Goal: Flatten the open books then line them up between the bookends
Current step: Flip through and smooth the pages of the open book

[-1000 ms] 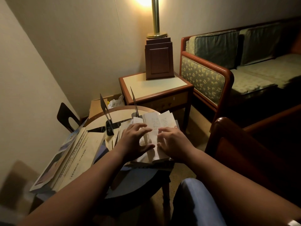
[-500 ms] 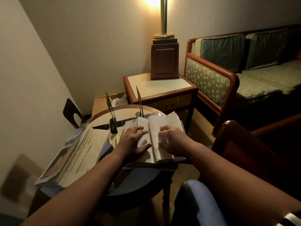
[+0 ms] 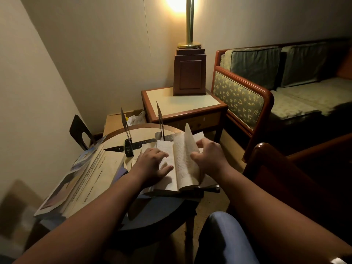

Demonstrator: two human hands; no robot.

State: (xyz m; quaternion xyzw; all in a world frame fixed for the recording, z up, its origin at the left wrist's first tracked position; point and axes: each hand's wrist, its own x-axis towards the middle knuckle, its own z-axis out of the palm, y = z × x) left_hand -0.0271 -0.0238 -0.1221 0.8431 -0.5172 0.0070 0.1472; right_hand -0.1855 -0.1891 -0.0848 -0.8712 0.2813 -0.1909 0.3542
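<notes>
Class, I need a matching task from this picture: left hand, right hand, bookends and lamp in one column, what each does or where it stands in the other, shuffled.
Column 1:
1. left hand
2. right hand
3. bookends
4. lamp

Column 2:
A. stands on the square side table
B. lies flat on the left page of the open book
C. upright on the round table
D. grips the book's raised right pages

Pairs: 1-B, 2-D, 3-C, 4-A

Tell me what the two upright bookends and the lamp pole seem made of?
Left bookend and right bookend: probably thin sheet metal, dark painted, since they look blade-thin edge-on. Lamp pole: polished brass-coloured metal, judging by its yellow gleam.
</notes>
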